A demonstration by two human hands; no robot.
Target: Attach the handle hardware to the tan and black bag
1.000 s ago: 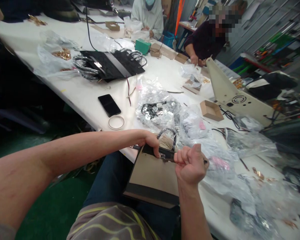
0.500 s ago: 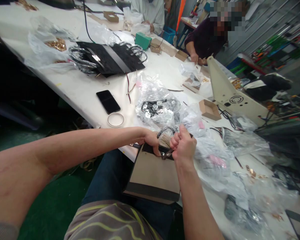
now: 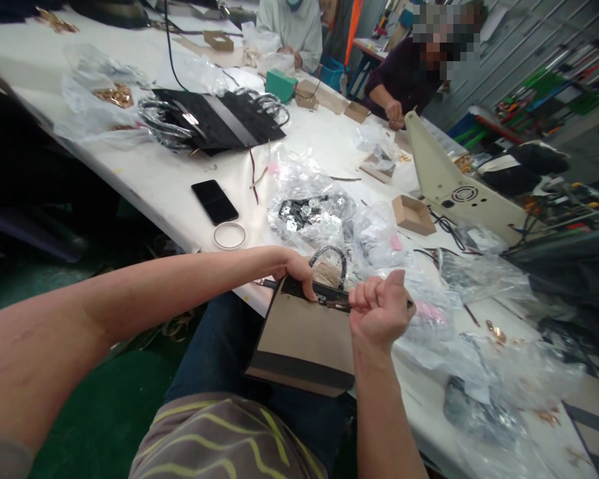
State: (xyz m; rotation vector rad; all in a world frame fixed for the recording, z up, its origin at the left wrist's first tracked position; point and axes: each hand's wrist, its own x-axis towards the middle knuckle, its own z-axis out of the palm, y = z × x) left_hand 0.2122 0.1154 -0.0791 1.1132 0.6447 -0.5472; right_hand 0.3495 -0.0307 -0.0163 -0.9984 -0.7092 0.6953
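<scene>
A tan and black handbag (image 3: 304, 332) lies over my lap against the table edge, with a dark looped handle (image 3: 329, 251) at its far side. My left hand (image 3: 299, 274) grips the bag's upper edge, its thumb pressed beside small metal pieces (image 3: 321, 299). Closed in a fist, thumb up, my right hand (image 3: 382, 306) is at the bag's upper right corner. It holds a slim dark hand tool (image 3: 338, 305) that points left toward those pieces; the fist hides most of it, so its exact kind is unclear.
On the white table are a plastic bag of metal plates (image 3: 304, 213), a phone (image 3: 214, 201), a tape ring (image 3: 229, 235), black handbag parts (image 3: 219, 120), a cardboard box (image 3: 413, 215) and a beige machine (image 3: 454, 179). Two people (image 3: 292, 33) (image 3: 409, 80) sit across the table.
My right hand has moved right, away from my left thumb, drawing the tool with it. More of the handle loop and metal pieces show. My left hand keeps its grip on the bag.
</scene>
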